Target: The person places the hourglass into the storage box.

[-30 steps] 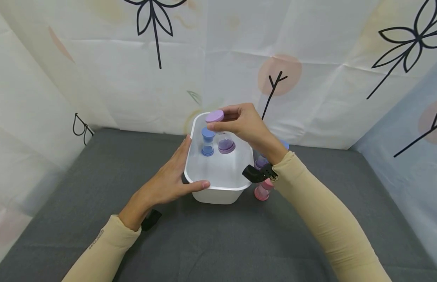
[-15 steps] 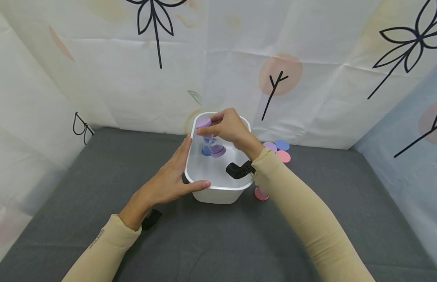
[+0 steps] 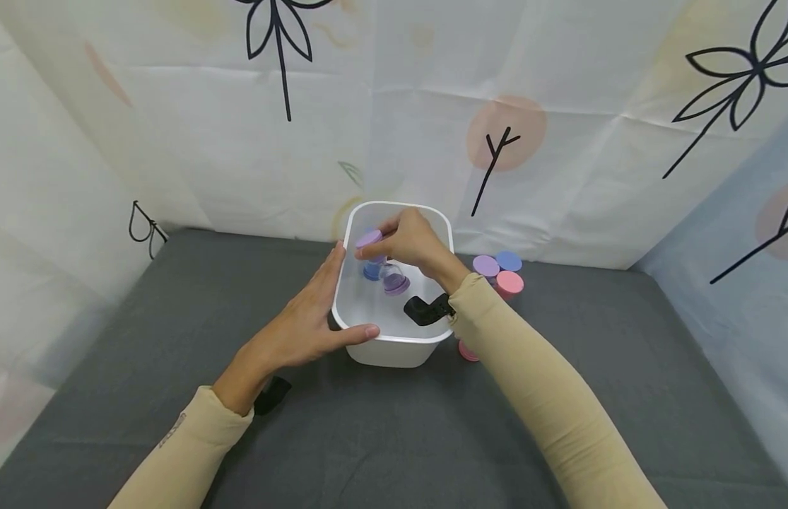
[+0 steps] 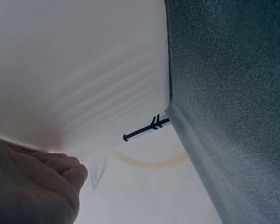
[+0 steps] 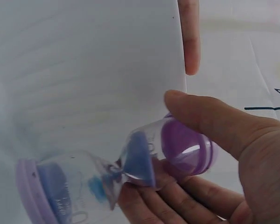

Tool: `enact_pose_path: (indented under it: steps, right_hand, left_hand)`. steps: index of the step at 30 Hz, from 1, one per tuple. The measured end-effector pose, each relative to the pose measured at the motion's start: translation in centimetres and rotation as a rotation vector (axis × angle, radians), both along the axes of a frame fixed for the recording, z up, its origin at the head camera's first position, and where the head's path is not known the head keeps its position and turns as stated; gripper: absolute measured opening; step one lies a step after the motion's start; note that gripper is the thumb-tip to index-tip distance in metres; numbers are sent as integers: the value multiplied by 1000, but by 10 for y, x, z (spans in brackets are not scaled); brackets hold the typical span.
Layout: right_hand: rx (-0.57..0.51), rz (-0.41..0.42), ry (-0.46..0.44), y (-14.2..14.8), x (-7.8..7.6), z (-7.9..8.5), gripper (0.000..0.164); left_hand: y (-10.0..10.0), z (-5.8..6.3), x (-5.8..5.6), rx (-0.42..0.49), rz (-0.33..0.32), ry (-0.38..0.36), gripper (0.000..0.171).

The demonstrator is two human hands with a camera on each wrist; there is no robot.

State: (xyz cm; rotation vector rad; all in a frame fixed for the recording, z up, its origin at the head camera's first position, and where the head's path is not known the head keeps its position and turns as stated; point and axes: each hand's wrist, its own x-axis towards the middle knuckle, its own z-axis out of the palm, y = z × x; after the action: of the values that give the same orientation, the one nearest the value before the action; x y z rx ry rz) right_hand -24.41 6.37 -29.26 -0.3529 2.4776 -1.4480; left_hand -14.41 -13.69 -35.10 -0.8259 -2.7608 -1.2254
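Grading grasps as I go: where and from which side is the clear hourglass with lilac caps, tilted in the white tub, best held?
Probably the lilac upper cap, from above and the right: that wide, round end faces the white tub's open top, the clear waist is narrow, and a partly hidden blue hourglass sits close on its left.

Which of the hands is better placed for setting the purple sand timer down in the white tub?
Right, I'd judge: the right hand grips the purple sand timer inside the white tub, while the left hand rests against the tub's side, holding no timer.
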Motion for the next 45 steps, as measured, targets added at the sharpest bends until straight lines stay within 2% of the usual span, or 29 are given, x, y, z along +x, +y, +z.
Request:
enact_pose_path:
  steps: [5, 17, 25, 45]
  right_hand:
    - [70, 51, -3, 1, 0, -6, 23]
    - [190, 106, 37, 5, -2, -10, 25]
    - [256, 95, 34, 4, -1, -9, 38]
    - [273, 126, 28, 0, -5, -15, 51]
  left_hand:
    - [-1, 0, 0, -8, 2, -3, 121]
    - [1, -1, -1, -1, -11, 17, 120]
    - [1, -1, -1, 3, -7, 19, 120]
    - [1, 0, 0, -6, -3, 21, 121]
